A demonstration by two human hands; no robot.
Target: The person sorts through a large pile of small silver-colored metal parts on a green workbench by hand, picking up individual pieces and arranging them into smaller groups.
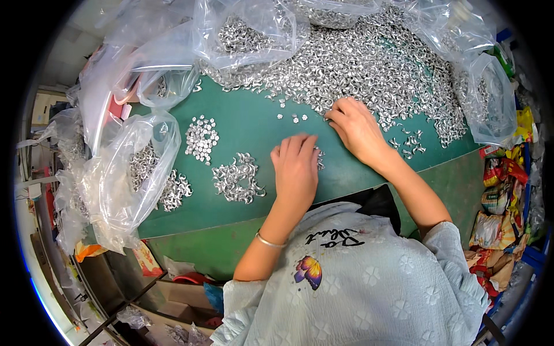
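My left hand (295, 164) is low over the green tabletop (242, 109), its fingertips smeared by motion. A few small silver metal pieces (320, 158) show at its right side, partly hidden by it. My right hand (356, 130) is at the front edge of a big heap of curved silver metal pieces (358, 63). Its fingers are bent inward with thumb and forefinger close together; whatever they grip is hidden. Between the hands and the heap lie several small flower-shaped pieces (295, 119).
To the left are a group of round flower-shaped pieces (202, 139) and two clusters of curved pieces (238, 179) (175, 191). Clear plastic bags (130, 179) of metal pieces line the left and far sides. Another bag (490, 101) hangs at the right edge. Loose pieces (408, 144) lie near my right forearm.
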